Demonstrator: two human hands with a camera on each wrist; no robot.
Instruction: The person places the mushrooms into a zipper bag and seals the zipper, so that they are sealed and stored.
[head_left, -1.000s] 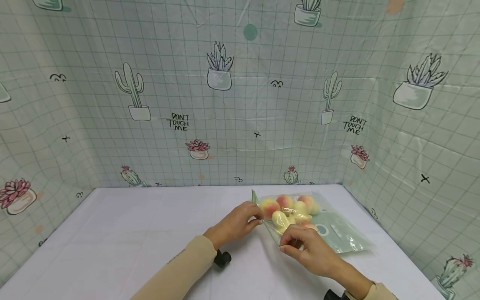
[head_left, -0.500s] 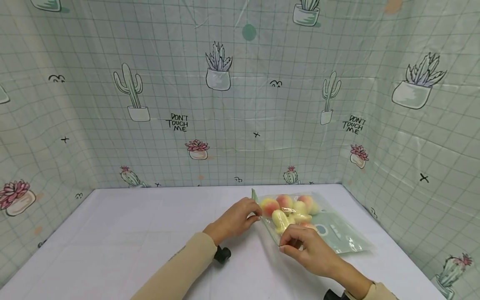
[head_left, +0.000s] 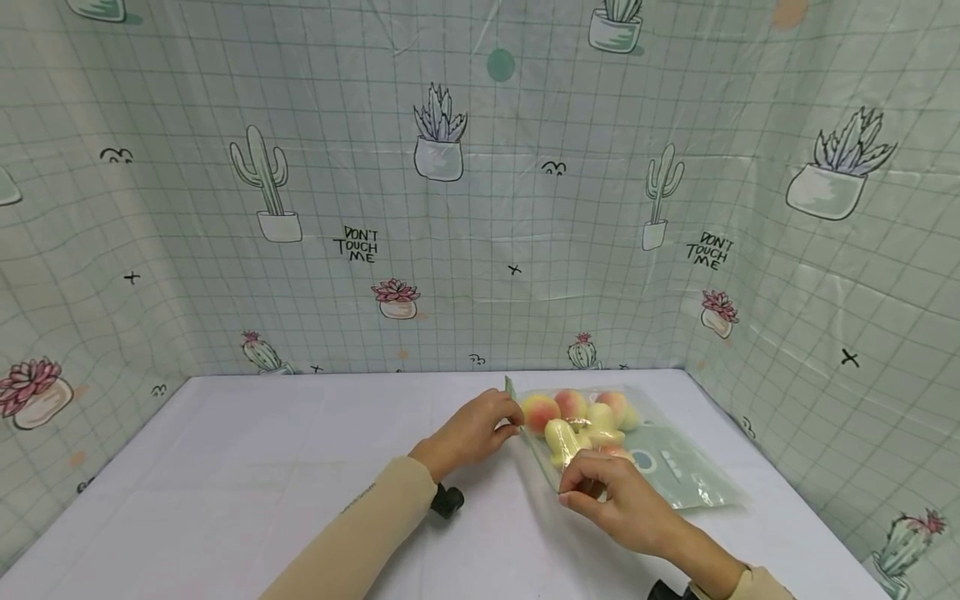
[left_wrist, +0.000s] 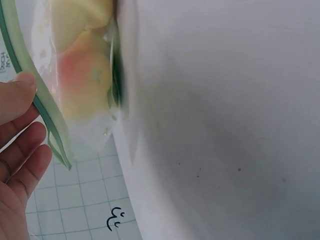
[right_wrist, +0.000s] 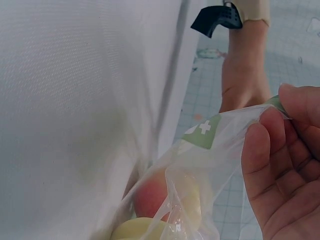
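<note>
A clear zip bag (head_left: 693, 479) lies on the right part of the table, with its green-edged mouth toward the left. Inside are several red-and-yellow peaches (head_left: 540, 413) and pale yellow pear-shaped fruits (head_left: 602, 415). My left hand (head_left: 476, 427) pinches the green zip strip (left_wrist: 51, 117) near its far end, thumb on one face and fingers behind. At the near corner of the mouth, my right hand (head_left: 622, 500) pinches the bag between thumb and index finger. A green label with a white cross (right_wrist: 204, 132) shows beside that grip. Part of the fruit is hidden behind the right hand.
The white table (head_left: 247, 483) extends to the left of the bag. A cloth backdrop (head_left: 480, 208) with grid lines and potted plants stands behind and along both sides. A black wrist camera (head_left: 447, 502) sits under the left wrist.
My left hand has slid a little farther away along the bag's green edge, toward its far corner. The right hand keeps its pinch in the same place, and the fruit is nearly still.
</note>
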